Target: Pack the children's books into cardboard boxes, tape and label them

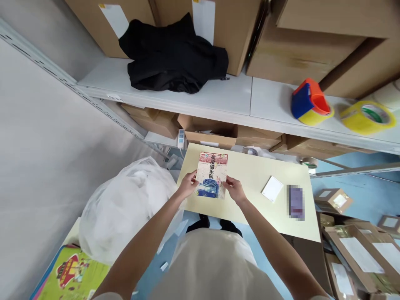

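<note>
At the table [246,168], both hands' fingers [193,182] [228,181] pinch the book [211,175] "摇滚猫乐队"

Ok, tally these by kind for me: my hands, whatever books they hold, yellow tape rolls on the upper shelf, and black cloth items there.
Hands: 2, left hand and right hand
Books held: 1, the illustrated book
Yellow tape rolls: 2, dispenser roll and loose roll
Black cloth items: 1, the crumpled cloth
Total: 6

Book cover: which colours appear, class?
The book cover is cream, reddish on top, blue near the bottom, with black lettering; head view.
</note>
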### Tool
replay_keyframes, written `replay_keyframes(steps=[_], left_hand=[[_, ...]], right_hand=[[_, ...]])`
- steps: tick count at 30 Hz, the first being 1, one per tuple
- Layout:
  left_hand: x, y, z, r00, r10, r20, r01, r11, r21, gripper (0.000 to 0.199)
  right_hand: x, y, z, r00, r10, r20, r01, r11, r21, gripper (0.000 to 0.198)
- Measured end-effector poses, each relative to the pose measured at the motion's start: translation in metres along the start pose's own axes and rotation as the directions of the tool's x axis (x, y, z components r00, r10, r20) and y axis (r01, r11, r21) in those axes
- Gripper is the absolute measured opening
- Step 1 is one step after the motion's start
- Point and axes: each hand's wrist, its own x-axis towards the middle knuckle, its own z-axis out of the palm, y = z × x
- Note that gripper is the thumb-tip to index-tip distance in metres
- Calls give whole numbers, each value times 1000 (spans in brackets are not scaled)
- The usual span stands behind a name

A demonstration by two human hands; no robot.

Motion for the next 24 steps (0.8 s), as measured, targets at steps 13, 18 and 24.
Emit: replay_keyframes(steps=[13, 18, 24], left_hand=[[124, -81, -26, 991, -130, 31, 118, 960, 254, 50], [135, -90, -29, 990, -142, 11, 131, 937, 323, 53], [136, -88, -29, 990, -139, -17, 137, 938, 320, 53]], right_hand=[[129, 53, 80, 972, 200, -127, -232, 914, -334, 13], [140, 56, 88, 972, 199, -128, -233, 892, -387, 9], [136, 56, 92, 977, 176, -123, -211, 893, -397, 24]])
